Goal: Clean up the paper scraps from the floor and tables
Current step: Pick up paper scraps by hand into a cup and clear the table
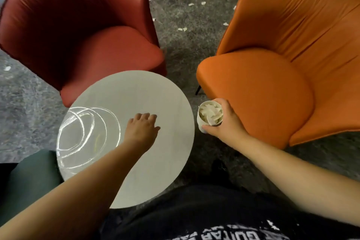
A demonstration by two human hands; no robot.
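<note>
Gripping a white cup [209, 117] full of paper scraps [211, 113] in the right hand [226, 121] beside the round table [159, 161], left hand [142, 127] lying open, fingers spread on the tabletop, more scraps on carpet [182, 29] lying between the red chair [81, 25] and orange chair [272, 68].

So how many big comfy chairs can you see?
2. The red chair sits at upper left, the orange chair at right, both beside the round white table. More may be out of view.

Dark red armchair [81, 31], orange armchair [282, 64], off-white round tabletop [155, 161], mottled grey carpet [185, 48] flecked with white paper scraps [182, 29].
</note>
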